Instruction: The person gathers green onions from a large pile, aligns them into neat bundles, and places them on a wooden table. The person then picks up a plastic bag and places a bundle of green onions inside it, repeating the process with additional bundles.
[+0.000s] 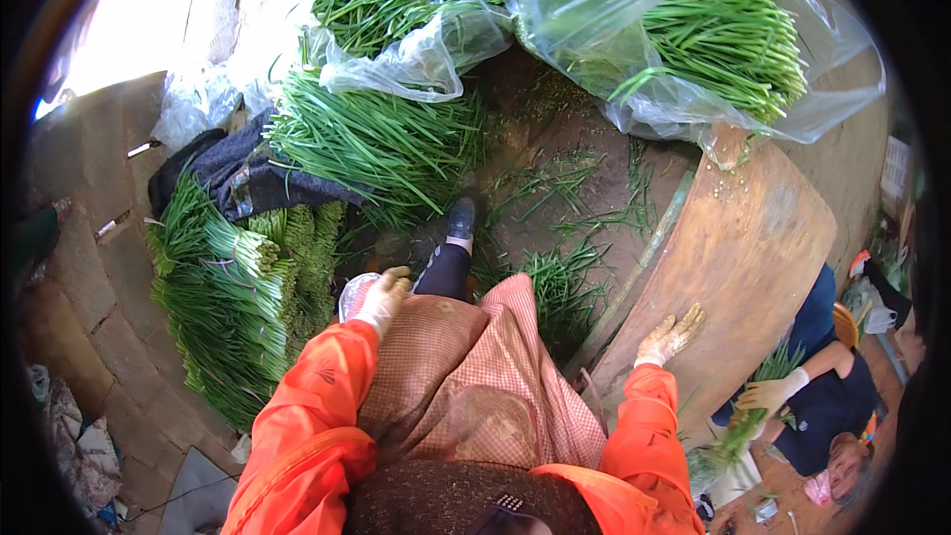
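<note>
My left hand (386, 299), in a soiled pale glove, is by my left knee over the checked apron (427, 334). I see nothing held in it. On the right, my gloved right hand (671, 336) is over the wooden board (750, 238), palm partly up and holding nothing; whether it touches the wood I cannot tell. Left of my left hand, tied bundles of garlic chives (230, 305) are stacked. A loose heap of garlic chives (371, 134) lies ahead, partly under clear plastic.
An open clear plastic bag (594, 22) holds more chives at the top right. Loose leaves (565, 282) litter the floor around my shoe (461, 219). Dark cloth (245, 163) lies by the stacked bundles. Beyond the board, another person (832, 394) holds chives in gloved hands.
</note>
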Action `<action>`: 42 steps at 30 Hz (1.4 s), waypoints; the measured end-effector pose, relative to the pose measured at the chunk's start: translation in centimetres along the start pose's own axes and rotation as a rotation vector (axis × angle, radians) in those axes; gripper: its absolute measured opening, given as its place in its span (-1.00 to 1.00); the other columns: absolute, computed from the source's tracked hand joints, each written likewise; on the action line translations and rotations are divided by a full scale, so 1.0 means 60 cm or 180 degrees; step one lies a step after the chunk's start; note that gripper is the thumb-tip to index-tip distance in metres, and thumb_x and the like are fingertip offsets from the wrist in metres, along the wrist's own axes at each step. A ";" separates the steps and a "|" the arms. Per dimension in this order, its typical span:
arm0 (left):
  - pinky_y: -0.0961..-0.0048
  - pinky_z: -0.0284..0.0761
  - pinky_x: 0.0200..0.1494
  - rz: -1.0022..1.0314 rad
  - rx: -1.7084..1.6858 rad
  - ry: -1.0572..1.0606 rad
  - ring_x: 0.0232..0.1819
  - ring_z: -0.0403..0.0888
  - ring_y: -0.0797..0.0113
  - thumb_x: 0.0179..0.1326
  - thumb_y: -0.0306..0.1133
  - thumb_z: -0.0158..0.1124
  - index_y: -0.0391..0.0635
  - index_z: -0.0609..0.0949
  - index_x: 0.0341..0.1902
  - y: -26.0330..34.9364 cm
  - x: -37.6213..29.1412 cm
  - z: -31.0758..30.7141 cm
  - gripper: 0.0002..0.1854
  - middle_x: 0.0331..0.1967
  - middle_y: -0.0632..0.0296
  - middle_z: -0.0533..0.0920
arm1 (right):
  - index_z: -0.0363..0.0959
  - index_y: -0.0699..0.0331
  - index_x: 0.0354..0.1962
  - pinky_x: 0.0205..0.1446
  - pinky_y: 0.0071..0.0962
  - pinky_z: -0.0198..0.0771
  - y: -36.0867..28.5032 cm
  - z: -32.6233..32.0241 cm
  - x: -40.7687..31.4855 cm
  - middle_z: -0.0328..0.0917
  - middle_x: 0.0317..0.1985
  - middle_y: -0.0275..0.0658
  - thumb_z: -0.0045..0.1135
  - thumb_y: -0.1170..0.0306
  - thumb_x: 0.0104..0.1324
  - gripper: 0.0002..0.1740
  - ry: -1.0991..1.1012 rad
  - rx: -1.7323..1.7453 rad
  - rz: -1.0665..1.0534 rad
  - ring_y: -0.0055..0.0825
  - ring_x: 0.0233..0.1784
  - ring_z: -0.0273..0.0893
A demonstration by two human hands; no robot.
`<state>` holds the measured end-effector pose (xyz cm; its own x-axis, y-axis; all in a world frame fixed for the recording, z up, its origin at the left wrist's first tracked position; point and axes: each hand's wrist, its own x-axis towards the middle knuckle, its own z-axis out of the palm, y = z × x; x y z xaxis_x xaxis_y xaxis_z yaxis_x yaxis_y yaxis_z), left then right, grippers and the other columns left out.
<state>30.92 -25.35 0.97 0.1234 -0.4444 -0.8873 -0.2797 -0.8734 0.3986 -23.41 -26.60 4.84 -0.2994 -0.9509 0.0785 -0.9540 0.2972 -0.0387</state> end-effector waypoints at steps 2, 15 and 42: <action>0.53 0.49 -0.16 -0.0378 -0.0491 0.0198 -0.26 0.53 0.48 0.40 -0.41 0.04 -0.20 0.47 0.25 -0.025 -0.001 -0.037 -0.62 -0.12 0.24 0.60 | 0.07 0.34 0.38 0.50 0.11 -0.13 0.009 0.002 -0.004 0.02 0.41 0.16 -0.23 0.19 0.46 -0.37 -0.0068 -0.0049 -0.0051 0.15 0.48 -0.04; 0.57 0.42 -0.14 -0.1078 -0.2002 0.0517 -0.27 0.53 0.52 0.42 -0.29 0.07 -0.14 0.43 0.32 -0.060 -0.028 0.001 -0.56 -0.15 0.27 0.61 | 0.47 0.33 0.08 0.46 -0.17 0.11 -0.411 0.172 0.135 0.50 0.12 -0.04 0.02 0.50 0.21 -0.56 -0.2108 0.1801 -0.1658 -0.06 0.30 0.35; 0.51 0.40 0.15 -0.0034 -0.1980 -0.0521 0.02 0.56 0.39 0.35 -0.55 0.05 -0.27 0.41 0.28 0.026 0.039 0.120 -0.58 0.00 0.13 0.60 | 0.26 0.16 0.15 0.18 0.03 0.34 -0.534 0.623 0.118 0.43 0.06 -0.22 -0.03 0.35 0.36 -0.60 -0.3461 0.3613 0.3254 -0.14 0.21 0.40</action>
<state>23.91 -26.33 -2.16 -0.0375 -0.4420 -0.8962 0.3314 -0.8516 0.4061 5.57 -46.06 -30.63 -0.1008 -0.2339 -0.9670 0.1635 0.9549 -0.2480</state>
